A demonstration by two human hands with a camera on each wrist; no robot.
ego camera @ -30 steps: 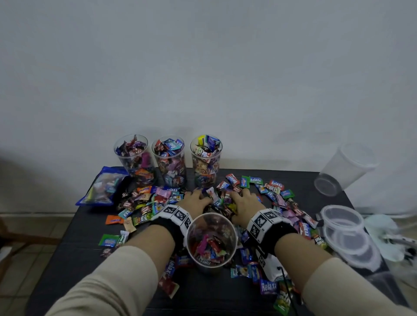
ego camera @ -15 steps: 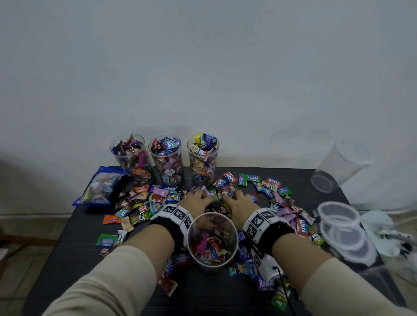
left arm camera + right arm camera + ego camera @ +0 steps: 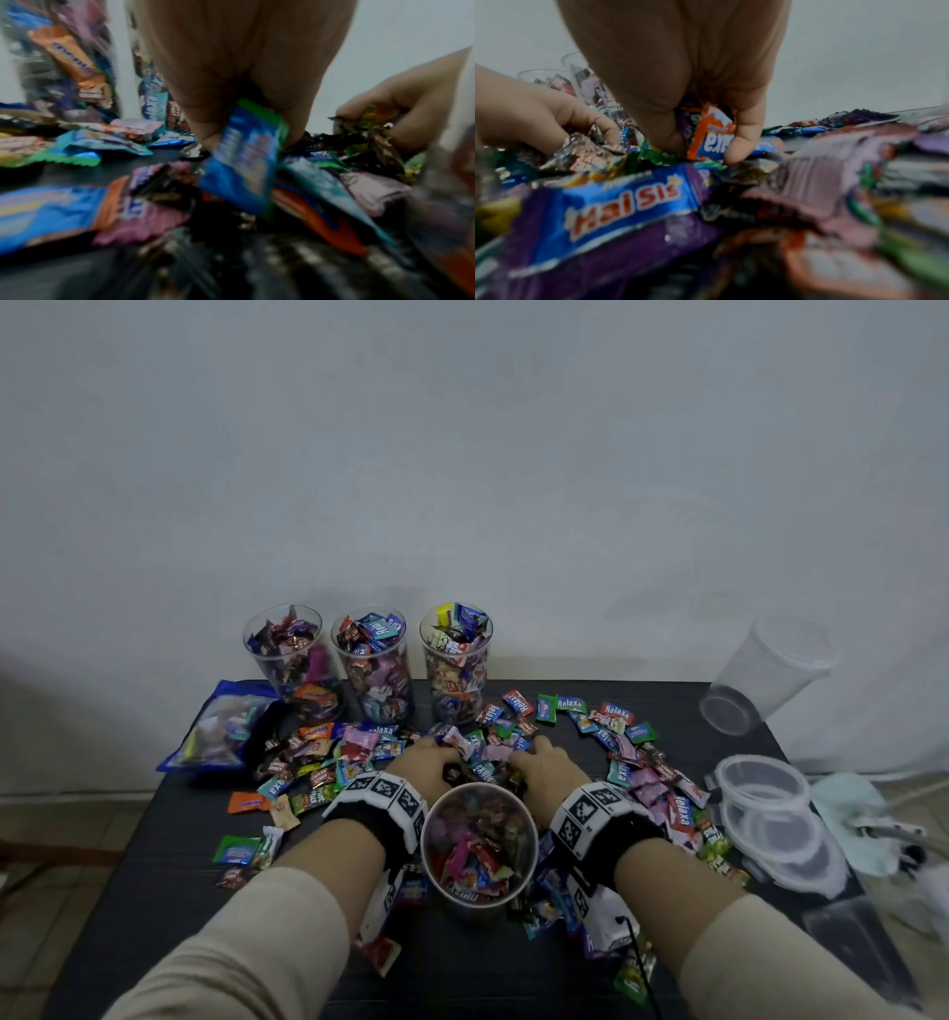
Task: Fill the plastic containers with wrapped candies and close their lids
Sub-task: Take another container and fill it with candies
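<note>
A clear plastic container (image 3: 479,850), partly filled with wrapped candies, stands on the black table (image 3: 169,880) between my wrists. Just behind it lies a heap of loose candies (image 3: 493,747). My left hand (image 3: 423,760) curls into the heap and grips a blue and green candy (image 3: 246,160). My right hand (image 3: 544,762) does the same and pinches an orange and blue candy (image 3: 712,138). Three full containers, without lids, stand in a row at the back: (image 3: 292,660), (image 3: 374,662), (image 3: 456,660).
A blue candy bag (image 3: 213,726) lies at the back left. An empty container (image 3: 765,675) lies tipped at the back right. Clear lids (image 3: 770,814) are stacked at the right edge, with pale cloth (image 3: 852,809) beyond. A wall stands close behind the table.
Both hands have drawn closer together over the heap behind the container, and their fingers have curled round candies.
</note>
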